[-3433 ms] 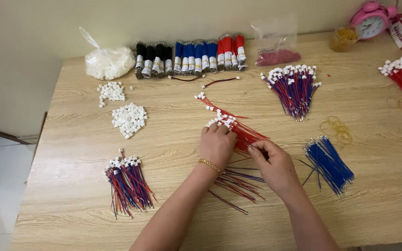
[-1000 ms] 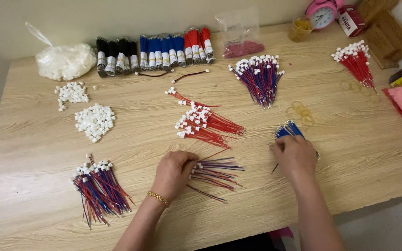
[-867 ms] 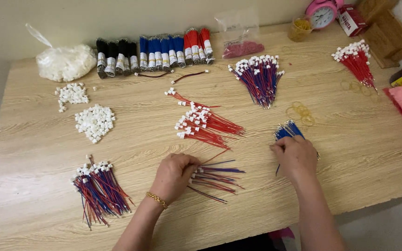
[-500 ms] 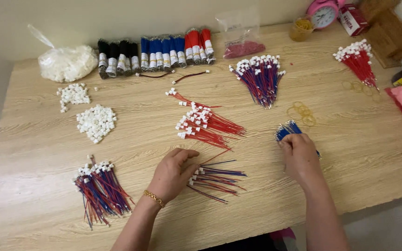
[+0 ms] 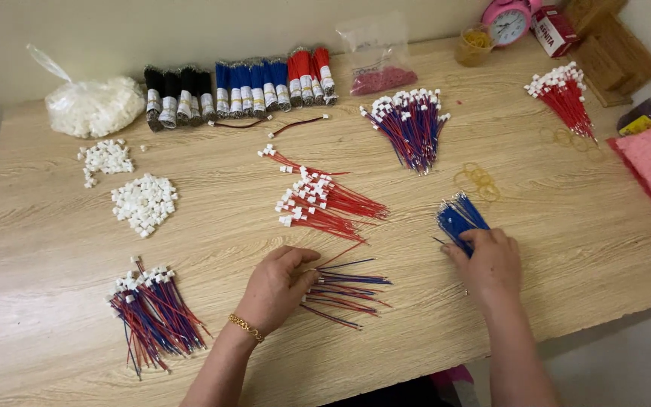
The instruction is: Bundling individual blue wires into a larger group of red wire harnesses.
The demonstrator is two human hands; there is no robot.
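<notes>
From the head camera, the right hand [image 5: 490,260] covers the near end of the blue wire bundle [image 5: 459,216] it grips near the bench [image 5: 566,249] front edge, while the left hand [image 5: 279,286], fingers loosely curled, touches loose red-and-blue wires [image 5: 348,286]; a clear bag of white connectors [image 5: 92,105] sits far left.

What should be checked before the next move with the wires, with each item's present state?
1. Left hand rests on the loose red and blue wires: ok.
2. Right hand covers the blue wire bundle: ok.
3. Right hand has a wire pinched: cannot tell.
4. Red wires with white connectors lie apart from both hands: ok.
5. Loose white connectors within sight on the table: ok.
</notes>
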